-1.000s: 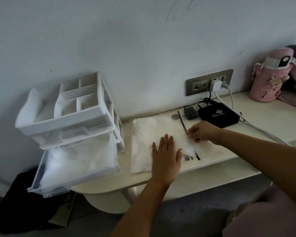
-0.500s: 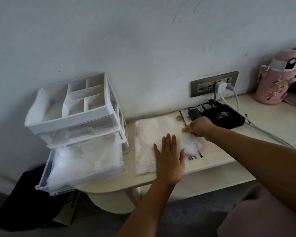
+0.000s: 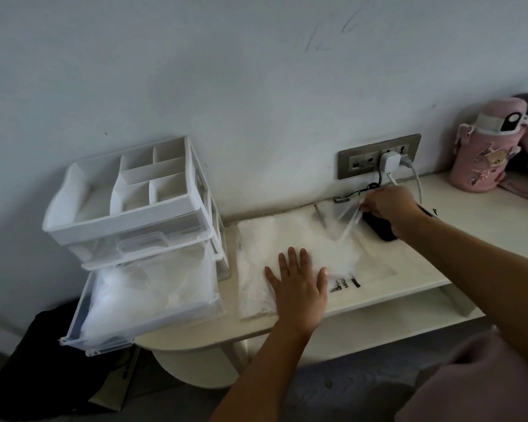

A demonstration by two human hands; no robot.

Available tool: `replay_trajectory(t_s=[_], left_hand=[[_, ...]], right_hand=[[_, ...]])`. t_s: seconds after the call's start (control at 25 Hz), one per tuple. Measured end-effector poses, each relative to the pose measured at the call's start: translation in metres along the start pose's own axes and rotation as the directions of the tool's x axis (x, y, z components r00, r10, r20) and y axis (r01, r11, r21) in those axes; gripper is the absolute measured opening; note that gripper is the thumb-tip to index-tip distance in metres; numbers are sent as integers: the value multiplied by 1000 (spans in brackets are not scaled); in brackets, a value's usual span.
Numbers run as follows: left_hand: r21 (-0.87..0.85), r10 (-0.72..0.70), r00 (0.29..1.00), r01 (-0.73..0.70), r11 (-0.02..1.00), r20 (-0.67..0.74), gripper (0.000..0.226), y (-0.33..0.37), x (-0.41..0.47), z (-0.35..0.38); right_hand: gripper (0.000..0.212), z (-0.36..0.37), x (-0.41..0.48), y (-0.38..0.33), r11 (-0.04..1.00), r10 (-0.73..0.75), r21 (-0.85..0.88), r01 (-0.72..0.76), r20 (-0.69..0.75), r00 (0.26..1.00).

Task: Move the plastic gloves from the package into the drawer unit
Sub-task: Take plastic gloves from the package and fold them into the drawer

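Left hand (image 3: 296, 287): flat, fingers straight, pressing down on the flat clear plastic package (image 3: 256, 269) on the pale bench (image 3: 409, 278).
Right hand (image 3: 390, 207): pinches a thin clear plastic glove (image 3: 348, 222), held up over the package's far right corner.
White plastic drawer unit (image 3: 128, 220): at the bench's left end; its bottom drawer (image 3: 93, 345) sticks out, full of gloves (image 3: 147, 296).
In the way: a small black box (image 3: 381, 232) just under the right hand, beside cords (image 3: 418, 185) from the grey wall socket (image 3: 357, 161).
Far right: a pink bottle (image 3: 485, 147).

Open air between package (image 3: 256, 269) and pulled-out bottom drawer (image 3: 165, 315)
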State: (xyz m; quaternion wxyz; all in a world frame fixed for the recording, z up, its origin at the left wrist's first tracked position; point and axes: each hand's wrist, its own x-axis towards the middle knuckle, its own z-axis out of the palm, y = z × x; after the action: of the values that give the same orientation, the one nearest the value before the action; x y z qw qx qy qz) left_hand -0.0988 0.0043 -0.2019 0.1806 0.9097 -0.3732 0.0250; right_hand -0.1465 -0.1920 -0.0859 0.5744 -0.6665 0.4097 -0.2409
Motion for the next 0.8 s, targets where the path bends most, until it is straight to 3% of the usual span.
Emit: replay_trajectory(t_s=[0.12, 0.2, 0.24, 0.32, 0.36, 0.52, 0.6, 0.68, 0.8], left_hand=[[23, -42, 992, 39, 999, 115, 122, 2, 2, -9], [-124, -89, 984, 109, 986, 156, 117, 6, 1, -21], [-308, -107, 977, 160, 938, 183, 105, 10, 1, -33], [-694, -94, 971, 223, 684, 220, 78, 16, 4, -56], [-792, -74, 974, 216, 572, 212, 77, 17, 7, -68], [-874, 52, 974, 173, 454, 220, 116, 23, 17, -93], [-914, 100, 971, 168, 370, 218, 117, 24, 22, -97], [-960, 149, 974, 129, 247, 169, 84, 25, 24, -102], [-990, 12, 990, 139, 12, 139, 5, 28, 24, -119]], right_hand=[[24, -20, -15, -24, 934, -63, 355, 38, 58, 996], [26, -30, -34, -37, 942, -197, 315, 119, 230, 953], [26, -33, -43, -42, 954, -251, 242, 178, 319, 914], [23, -38, -55, -49, 961, -272, 167, 219, 442, 855], [22, -39, -59, -52, 962, -268, 173, 209, 479, 836], [15, -38, -65, -57, 932, -253, 360, 38, 574, 779], [16, -37, -68, -57, 897, -232, 436, -75, 608, 759], [16, -36, -71, -59, 885, -221, 449, -126, 642, 734], [31, -32, -74, -60, 881, -182, 450, -143, 604, 775]])
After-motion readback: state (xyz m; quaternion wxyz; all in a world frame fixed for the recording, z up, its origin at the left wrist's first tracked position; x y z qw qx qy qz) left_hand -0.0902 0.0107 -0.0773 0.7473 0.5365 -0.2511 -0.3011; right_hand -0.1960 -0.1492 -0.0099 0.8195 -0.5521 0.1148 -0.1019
